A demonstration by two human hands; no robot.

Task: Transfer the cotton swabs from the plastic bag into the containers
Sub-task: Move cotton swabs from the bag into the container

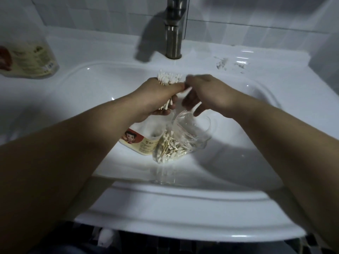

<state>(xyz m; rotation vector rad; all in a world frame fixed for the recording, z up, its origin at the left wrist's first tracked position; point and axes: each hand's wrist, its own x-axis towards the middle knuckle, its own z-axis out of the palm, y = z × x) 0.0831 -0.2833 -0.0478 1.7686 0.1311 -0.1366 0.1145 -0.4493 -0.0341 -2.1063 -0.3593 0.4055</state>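
My left hand (pixel 157 96) grips a thick bundle of cotton swabs (pixel 169 77) over the basin, white tips pointing away from me. My right hand (pixel 205 94) is right beside it and pinches a few swabs at the bundle's edge. Under both hands a clear plastic bag (pixel 176 142) holding several more swabs lies in the sink. A round container (pixel 136 139) with a red and cream label lies against the bag's left side, its mouth partly hidden by my left hand.
The white sink (pixel 183 197) fills the view, with a steel tap (pixel 173 33) at the back. A second labelled container (pixel 31 59) stands on the counter at far left. Some grime marks (pixel 222 64) lie on the rim at right.
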